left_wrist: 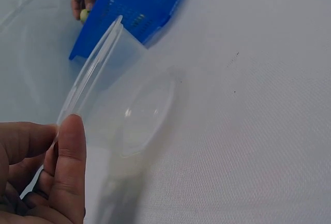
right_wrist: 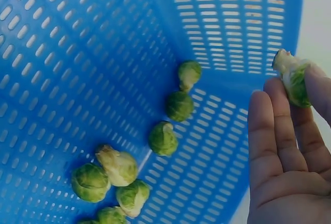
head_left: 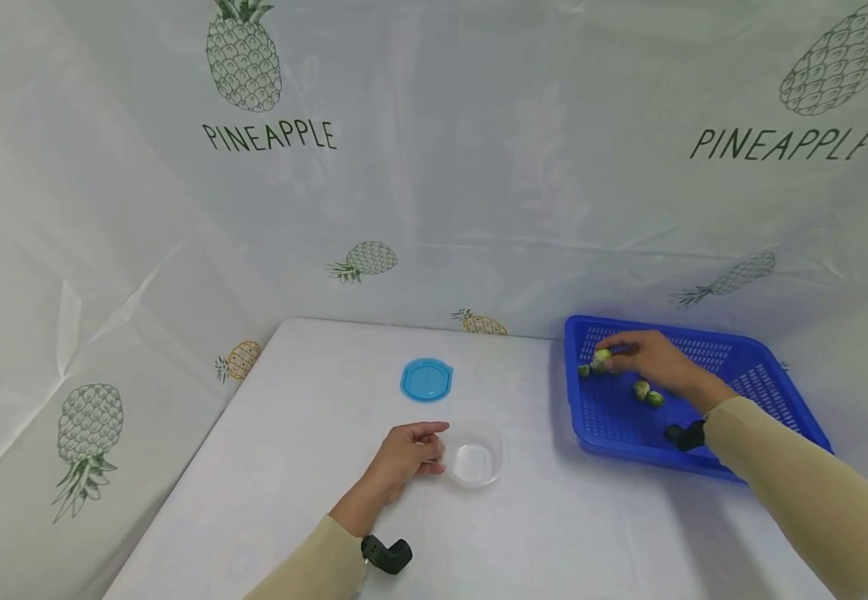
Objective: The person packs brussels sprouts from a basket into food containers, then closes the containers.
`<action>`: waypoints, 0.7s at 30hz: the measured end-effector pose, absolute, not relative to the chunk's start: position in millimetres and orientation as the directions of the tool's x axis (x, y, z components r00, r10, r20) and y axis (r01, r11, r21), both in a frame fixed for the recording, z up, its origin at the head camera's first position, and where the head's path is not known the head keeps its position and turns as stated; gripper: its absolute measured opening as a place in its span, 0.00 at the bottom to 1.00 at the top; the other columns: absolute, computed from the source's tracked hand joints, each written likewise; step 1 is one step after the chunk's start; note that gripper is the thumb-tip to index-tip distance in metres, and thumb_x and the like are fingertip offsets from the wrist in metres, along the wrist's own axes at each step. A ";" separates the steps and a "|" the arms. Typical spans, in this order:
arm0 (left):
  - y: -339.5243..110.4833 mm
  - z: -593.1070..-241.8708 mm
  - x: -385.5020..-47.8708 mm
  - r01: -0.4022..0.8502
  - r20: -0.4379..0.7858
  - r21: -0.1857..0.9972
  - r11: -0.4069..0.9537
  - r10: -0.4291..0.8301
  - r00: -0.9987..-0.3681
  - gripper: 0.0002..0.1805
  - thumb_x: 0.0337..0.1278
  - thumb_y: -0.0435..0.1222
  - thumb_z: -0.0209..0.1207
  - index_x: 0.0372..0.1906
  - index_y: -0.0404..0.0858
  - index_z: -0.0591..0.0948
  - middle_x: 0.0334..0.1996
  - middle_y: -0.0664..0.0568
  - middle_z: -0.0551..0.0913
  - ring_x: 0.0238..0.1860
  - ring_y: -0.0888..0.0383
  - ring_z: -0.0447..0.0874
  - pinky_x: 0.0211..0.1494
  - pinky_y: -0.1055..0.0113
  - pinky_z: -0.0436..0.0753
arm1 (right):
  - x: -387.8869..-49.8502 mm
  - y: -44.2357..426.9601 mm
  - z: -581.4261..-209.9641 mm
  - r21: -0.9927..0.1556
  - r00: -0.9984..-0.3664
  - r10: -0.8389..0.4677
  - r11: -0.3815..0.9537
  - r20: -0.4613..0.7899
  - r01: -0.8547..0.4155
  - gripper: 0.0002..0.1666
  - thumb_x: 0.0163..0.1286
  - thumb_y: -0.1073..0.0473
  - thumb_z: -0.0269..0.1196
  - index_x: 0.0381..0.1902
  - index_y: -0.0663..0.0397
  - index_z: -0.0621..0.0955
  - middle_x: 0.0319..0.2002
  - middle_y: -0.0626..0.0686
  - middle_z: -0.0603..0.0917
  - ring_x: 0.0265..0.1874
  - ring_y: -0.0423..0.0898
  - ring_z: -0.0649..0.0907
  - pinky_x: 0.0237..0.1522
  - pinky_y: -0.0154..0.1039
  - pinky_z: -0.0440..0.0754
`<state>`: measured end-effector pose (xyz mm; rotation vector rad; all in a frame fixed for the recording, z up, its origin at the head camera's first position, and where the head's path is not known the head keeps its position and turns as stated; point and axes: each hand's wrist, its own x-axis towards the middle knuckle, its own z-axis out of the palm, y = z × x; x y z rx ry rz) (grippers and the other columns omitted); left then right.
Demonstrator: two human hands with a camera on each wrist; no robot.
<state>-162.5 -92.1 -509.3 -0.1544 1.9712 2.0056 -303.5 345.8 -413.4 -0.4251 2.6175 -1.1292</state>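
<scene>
With thumb and fingertips, my right hand pinches a Brussels sprout above the near-left part of a blue basket. Several more sprouts lie on the basket floor, and the right wrist view shows them most plainly. My left hand holds the rim of a clear round plastic tub between thumb and finger. In the left wrist view the tub looks see-through, with no contents visible. A blue round lid lies flat on the table behind the tub.
The white-covered table has the basket at its right, against a hanging white sheet printed with pineapples. The lid sits at the back middle. A small black device is on the left wrist and another on the right.
</scene>
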 end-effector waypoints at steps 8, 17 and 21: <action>-92.4 -509.9 -161.9 -0.303 -0.300 0.953 0.003 0.157 -0.941 0.23 0.69 0.28 0.64 0.68 0.34 0.81 0.40 0.49 0.79 0.34 0.58 0.84 0.44 0.68 0.92 | -296.8 342.6 -403.1 -0.723 -0.933 -0.347 0.668 -0.093 -0.176 0.24 0.76 0.56 0.68 0.66 0.56 0.82 0.63 0.64 0.83 0.53 0.61 0.87 0.51 0.49 0.89; -92.5 -512.9 -163.2 -0.294 -0.290 0.956 0.000 0.169 -0.942 0.24 0.69 0.28 0.64 0.68 0.33 0.81 0.39 0.49 0.78 0.33 0.59 0.84 0.44 0.68 0.92 | -286.6 338.4 -392.8 -0.723 -0.935 -0.347 0.662 -0.067 -0.194 0.23 0.77 0.56 0.67 0.66 0.55 0.81 0.62 0.64 0.84 0.47 0.50 0.88 0.49 0.47 0.89; -92.6 -513.8 -163.4 -0.291 -0.284 0.957 -0.012 0.178 -0.942 0.24 0.69 0.28 0.63 0.68 0.32 0.80 0.39 0.50 0.78 0.33 0.59 0.84 0.44 0.68 0.92 | -280.6 335.8 -388.4 -0.727 -0.935 -0.348 0.658 -0.063 -0.196 0.24 0.77 0.54 0.66 0.67 0.54 0.81 0.64 0.64 0.83 0.52 0.57 0.88 0.50 0.48 0.89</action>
